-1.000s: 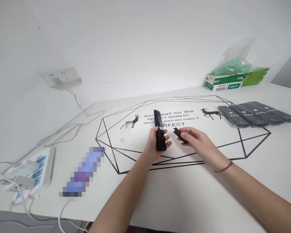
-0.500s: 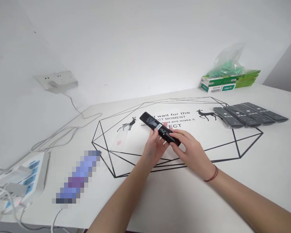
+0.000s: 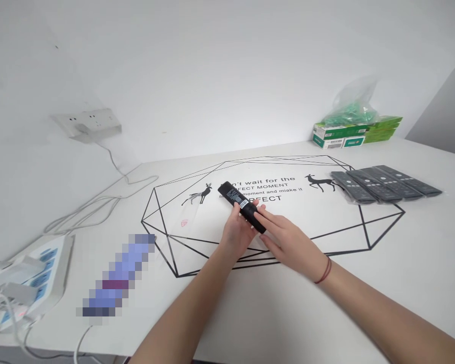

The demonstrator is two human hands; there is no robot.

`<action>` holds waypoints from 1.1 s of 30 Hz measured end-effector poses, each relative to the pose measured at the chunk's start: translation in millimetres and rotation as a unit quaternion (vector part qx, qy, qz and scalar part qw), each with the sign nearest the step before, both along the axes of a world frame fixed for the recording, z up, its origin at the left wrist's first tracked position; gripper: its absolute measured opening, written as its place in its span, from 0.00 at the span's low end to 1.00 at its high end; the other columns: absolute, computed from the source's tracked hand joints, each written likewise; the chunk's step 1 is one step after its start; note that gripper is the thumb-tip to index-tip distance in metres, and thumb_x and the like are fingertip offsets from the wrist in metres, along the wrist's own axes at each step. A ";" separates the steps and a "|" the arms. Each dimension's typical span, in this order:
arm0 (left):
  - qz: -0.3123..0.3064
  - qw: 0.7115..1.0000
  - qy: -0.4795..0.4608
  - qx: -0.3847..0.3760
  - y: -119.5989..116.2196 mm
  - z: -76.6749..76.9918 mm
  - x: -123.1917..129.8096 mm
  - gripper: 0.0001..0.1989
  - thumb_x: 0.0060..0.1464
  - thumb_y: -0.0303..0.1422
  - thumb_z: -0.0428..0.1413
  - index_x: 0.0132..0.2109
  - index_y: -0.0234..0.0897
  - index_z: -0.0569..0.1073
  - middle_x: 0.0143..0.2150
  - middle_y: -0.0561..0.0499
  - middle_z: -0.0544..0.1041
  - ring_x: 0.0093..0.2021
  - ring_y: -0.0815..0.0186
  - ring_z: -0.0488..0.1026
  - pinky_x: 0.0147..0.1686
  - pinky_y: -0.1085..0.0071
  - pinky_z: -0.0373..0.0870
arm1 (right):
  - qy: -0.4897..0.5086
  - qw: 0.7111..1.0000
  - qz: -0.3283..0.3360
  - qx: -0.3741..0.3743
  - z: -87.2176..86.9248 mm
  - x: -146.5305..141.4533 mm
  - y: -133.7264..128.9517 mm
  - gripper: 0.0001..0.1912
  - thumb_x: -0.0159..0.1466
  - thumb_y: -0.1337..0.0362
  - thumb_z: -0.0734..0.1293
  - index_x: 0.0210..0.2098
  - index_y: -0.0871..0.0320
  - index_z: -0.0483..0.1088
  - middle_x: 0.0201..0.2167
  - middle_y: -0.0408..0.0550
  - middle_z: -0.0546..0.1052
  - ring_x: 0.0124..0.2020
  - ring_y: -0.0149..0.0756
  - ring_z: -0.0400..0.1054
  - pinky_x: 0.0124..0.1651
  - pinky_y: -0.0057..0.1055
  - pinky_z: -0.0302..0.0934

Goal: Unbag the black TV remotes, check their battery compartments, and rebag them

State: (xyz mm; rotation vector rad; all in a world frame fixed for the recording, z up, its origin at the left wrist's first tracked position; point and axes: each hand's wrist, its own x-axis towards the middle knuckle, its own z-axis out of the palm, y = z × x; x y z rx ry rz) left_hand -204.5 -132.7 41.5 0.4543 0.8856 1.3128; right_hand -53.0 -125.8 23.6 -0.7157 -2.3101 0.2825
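Observation:
A black remote control (image 3: 235, 196) is held above the middle of the white table, its labelled back facing up and its far end pointing up and left. My left hand (image 3: 238, 230) is wrapped round its middle from below, thumb on the near edge. The fingers of my right hand (image 3: 286, 237) press on the lower right end, over the back; a red cord circles that wrist. Whatever lies beneath those fingertips is hidden.
Several remotes in clear wrapping (image 3: 382, 184) lie at the right. Green and white boxes (image 3: 339, 136) carry a plastic bag (image 3: 354, 106) at the back. At the left are a blurred-out object (image 3: 121, 275), a power strip (image 3: 56, 275) with plugs, and loose cables (image 3: 94, 202).
The right hand has moved slightly left and now covers more of the remote's lower end, where an opening with a greenish spot showed before. The view has shifted slightly.

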 end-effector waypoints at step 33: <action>0.015 0.885 0.444 0.140 -10.6 -12.2 11.0 0.37 0.54 0.41 0.56 0.66 0.45 0.49 0.49 0.45 0.70 0.35 0.67 0.74 0.32 0.69 0.72 | 0.181 0.888 -0.004 -0.422 1.4 -5.5 4.5 0.18 0.60 0.67 0.62 0.50 0.53 0.60 0.39 0.49 0.77 0.37 0.39 0.73 0.38 0.36 0.66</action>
